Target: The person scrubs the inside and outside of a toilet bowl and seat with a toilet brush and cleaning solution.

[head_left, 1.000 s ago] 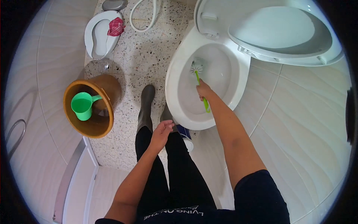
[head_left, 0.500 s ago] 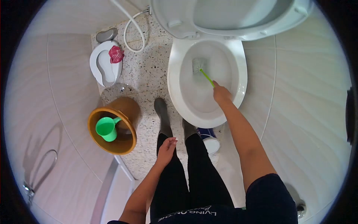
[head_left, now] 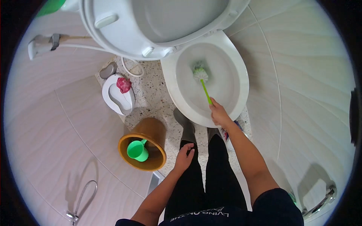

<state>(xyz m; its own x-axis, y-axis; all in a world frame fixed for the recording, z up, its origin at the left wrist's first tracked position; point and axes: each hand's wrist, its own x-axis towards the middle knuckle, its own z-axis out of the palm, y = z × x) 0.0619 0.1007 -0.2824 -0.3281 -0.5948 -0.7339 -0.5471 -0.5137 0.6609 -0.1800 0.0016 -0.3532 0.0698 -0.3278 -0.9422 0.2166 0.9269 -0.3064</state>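
My right hand (head_left: pixel 220 113) is closed around the green handle of a toilet brush (head_left: pixel 205 92), over the near part of the toilet bowl (head_left: pixel 243 84). The round green-and-white brush head (head_left: pixel 200 74) shows in the middle of the bowl, close to the water at the drain. My left hand (head_left: pixel 184 158) hangs in front of my left knee with fingers loosely bent and apart, and nothing is in it. Behind the bowl the seat and lid (head_left: pixel 102 41) stand raised.
Left of my boots is a brown bucket (head_left: pixel 155 132) with a green dipper (head_left: pixel 137 151) inside. Beyond it on the speckled floor lie a white bedpan (head_left: pixel 109 100) with a crumpled pink cloth (head_left: pixel 123 85) on it. A white hose (head_left: pixel 132 71) loops by the toilet. Tiled walls flank both sides.
The camera view has turned and shifted. The brush head, earlier down at the drain water, now shows more fully and nearer the bowl's middle. My right hand keeps its grip; my left stays low.
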